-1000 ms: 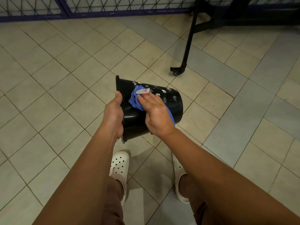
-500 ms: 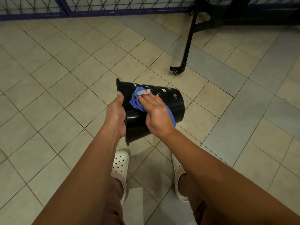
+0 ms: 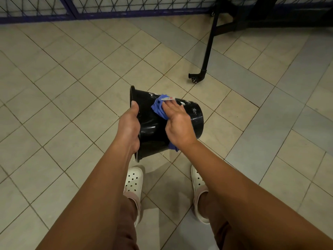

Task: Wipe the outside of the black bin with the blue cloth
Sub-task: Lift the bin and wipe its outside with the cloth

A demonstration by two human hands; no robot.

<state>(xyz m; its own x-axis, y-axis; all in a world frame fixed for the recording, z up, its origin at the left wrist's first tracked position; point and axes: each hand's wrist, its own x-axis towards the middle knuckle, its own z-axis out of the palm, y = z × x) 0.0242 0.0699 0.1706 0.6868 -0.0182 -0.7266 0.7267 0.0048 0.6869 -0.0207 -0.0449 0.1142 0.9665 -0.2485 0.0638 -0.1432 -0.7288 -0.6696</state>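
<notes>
Black bin (image 3: 151,134) held sideways above the tiled floor (image 3: 72,87), mid-wipe: left hand (image 3: 128,127) grips the rim while right hand (image 3: 178,127), fingers straight, presses the blue cloth (image 3: 158,108) to its wall. White specks (image 3: 194,110) toward the base likely come next.

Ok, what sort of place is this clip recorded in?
Probably a semi-outdoor utility area or porch: beige floor tiles, a purple-framed wire mesh fence along the far edge, and the black leg of a wheeled stand.

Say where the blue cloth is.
Head view, centre: the blue cloth lies on the outside of the black bin, pressed under the right hand; the left hand grips the rim.
</notes>
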